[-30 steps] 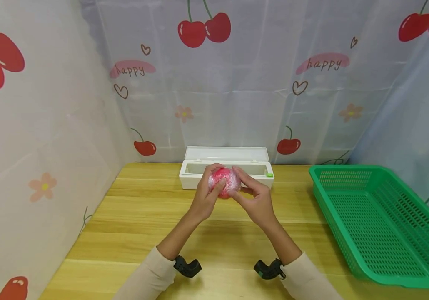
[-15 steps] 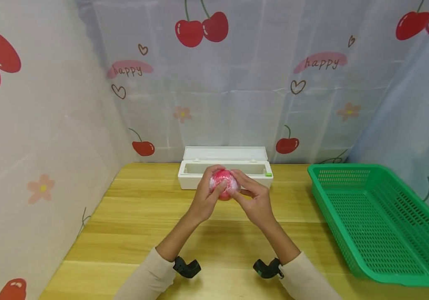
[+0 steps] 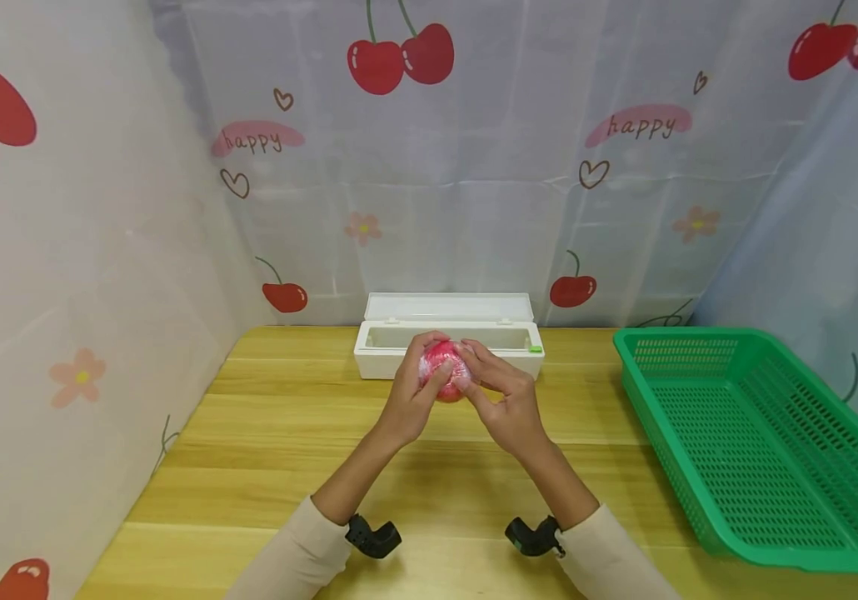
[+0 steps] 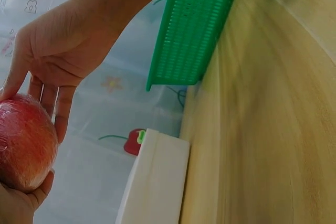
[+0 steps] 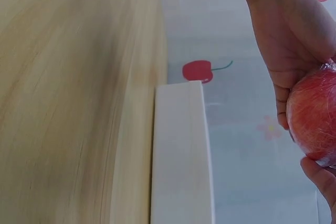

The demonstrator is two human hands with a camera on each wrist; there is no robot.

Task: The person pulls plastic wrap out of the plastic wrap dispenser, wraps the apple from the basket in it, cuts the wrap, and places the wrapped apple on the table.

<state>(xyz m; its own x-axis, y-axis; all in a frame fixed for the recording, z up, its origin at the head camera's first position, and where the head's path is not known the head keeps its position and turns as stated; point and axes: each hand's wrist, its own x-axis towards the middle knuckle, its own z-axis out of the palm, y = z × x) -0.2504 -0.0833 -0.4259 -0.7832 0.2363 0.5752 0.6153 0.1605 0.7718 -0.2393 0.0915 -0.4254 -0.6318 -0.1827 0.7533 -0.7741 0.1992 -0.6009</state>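
An apple (image 3: 438, 353), red and wrapped in shiny cling film, is held up above the table by both hands. My left hand (image 3: 408, 393) grips its left side, with the thumb across the near face. From the right, my right hand (image 3: 513, 405) pinches the film-covered surface between thumb and fingers. In the left wrist view the wrapped apple (image 4: 27, 142) shows a smooth red-orange side, with fingers beneath and above it. The right wrist view has the apple (image 5: 316, 113) cut off at the frame's edge.
Behind the hands, a long white box (image 3: 380, 364) stands with its lid raised against the printed curtain (image 3: 474, 225). A green plastic basket (image 3: 687, 467) sits at the right of the wooden table (image 3: 271, 467). Black wrist cameras are strapped to both forearms.
The right hand's fingers have shifted over the apple's top right, now more bent against the film. The left hand keeps its hold, and the head view has drifted slightly.
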